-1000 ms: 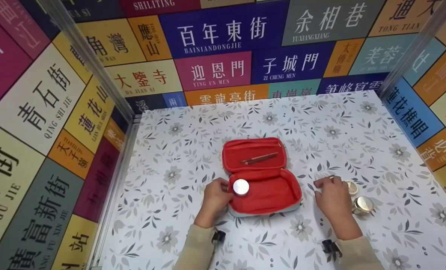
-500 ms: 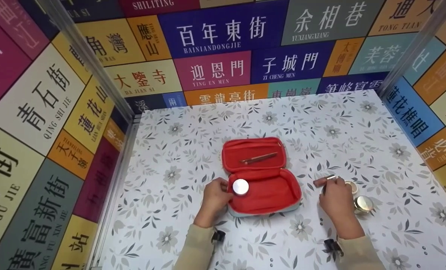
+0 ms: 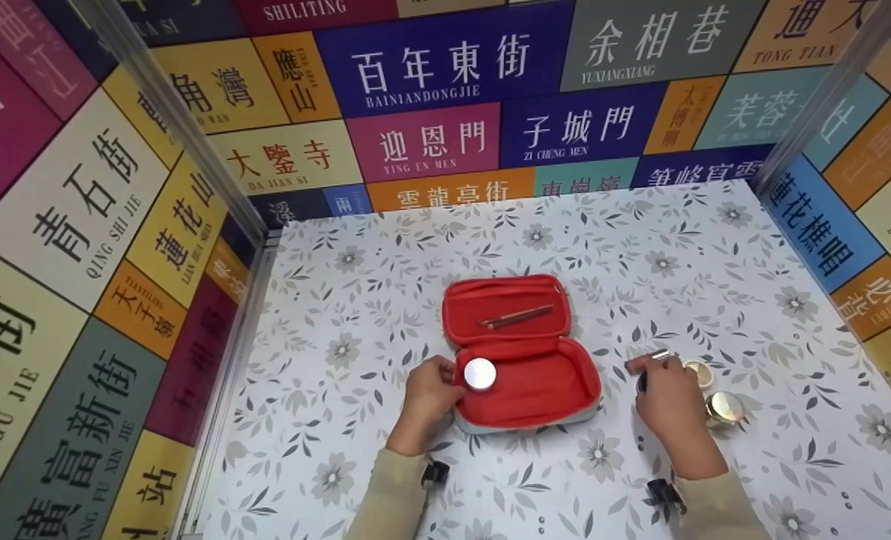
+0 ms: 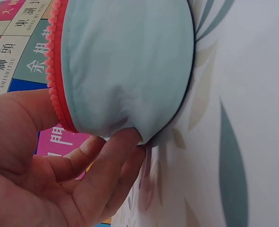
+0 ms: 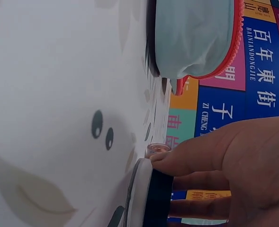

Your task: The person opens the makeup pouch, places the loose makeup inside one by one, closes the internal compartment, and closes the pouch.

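A light-blue zip pouch [image 4: 125, 61] with a red lining lies unfolded on the table in the head view. My left hand [image 3: 427, 394] grips its left wall. A white-topped round jar [image 3: 480, 374] stands inside, near those fingers. Slim brown pencil-like sticks [image 3: 517, 317] lie in the pouch's lid. To the right, my right hand [image 3: 670, 401] pinches a flat dark item with a white rim [image 5: 159, 196], thumb on its near side; its kind is unclear. A lipstick-like tube [image 3: 646, 362] with a silver band lies just beyond the right fingertips.
Right of the right hand are a small pale round pot [image 3: 700, 374] and a gold-lidded jar [image 3: 726, 409], partly behind the hand. The table [image 3: 385, 300] has a floral cover. Sign-printed walls [image 3: 430, 142] stand along its back and sides.
The right hand has shifted slightly right and its fingers have drawn in, showing the lipstick-like tube and the dark item's edge. My left hand and the pouch have stayed in place.
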A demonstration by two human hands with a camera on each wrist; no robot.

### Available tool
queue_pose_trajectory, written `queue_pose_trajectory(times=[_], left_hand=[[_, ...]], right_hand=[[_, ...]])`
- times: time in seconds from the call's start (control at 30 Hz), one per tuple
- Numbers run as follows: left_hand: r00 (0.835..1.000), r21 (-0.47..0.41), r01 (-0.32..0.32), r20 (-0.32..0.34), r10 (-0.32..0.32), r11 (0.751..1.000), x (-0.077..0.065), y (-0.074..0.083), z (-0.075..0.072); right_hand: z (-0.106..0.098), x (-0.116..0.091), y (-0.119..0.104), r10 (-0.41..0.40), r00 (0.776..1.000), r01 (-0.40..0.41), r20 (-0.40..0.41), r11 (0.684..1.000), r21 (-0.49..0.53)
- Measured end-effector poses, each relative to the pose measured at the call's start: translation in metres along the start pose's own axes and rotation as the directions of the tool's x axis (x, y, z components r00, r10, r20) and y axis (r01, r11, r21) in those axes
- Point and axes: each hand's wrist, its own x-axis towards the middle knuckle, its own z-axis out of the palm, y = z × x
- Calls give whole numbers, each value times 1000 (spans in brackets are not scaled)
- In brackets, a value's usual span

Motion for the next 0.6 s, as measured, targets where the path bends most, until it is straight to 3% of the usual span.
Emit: queue_pose_trajectory(times=[0.23,0.6], left_hand=[[1000,0,21,2,-21,1000,1,0,0],[1000,4,-1,-3,1,1000,2,-4,0]], right_hand=[[0,0,-1,3,1000,-3,-4,1000,26],[4,-2,0,15,999,-17,46,999,39]])
